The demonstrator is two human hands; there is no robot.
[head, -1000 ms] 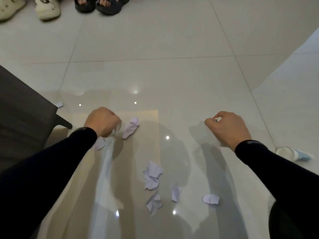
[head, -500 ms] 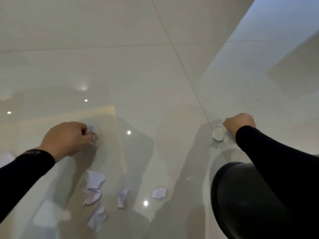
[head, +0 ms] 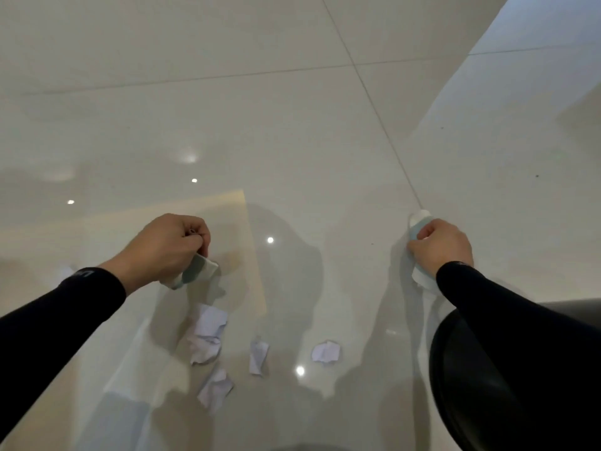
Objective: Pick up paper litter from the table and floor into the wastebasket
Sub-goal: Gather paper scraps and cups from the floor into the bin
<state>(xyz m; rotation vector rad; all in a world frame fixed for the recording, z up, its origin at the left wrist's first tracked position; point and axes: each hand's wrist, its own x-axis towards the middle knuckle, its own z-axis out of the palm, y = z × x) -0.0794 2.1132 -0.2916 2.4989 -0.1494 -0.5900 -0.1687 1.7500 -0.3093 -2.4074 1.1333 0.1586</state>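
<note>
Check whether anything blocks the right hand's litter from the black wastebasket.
Nothing visible does. The right hand grips white-and-blue litter, and the wastebasket sits just nearer the person; only that arm's own sleeve crosses its rim.

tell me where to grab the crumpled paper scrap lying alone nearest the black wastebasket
Pinch the paper scrap across its raised creases, fingers coming straight down from above. It lies low on the floor, apart from the other scraps, left of the wastebasket, so a side approach would likely just slide it. Both the left hand and right hand grip litter.
</note>
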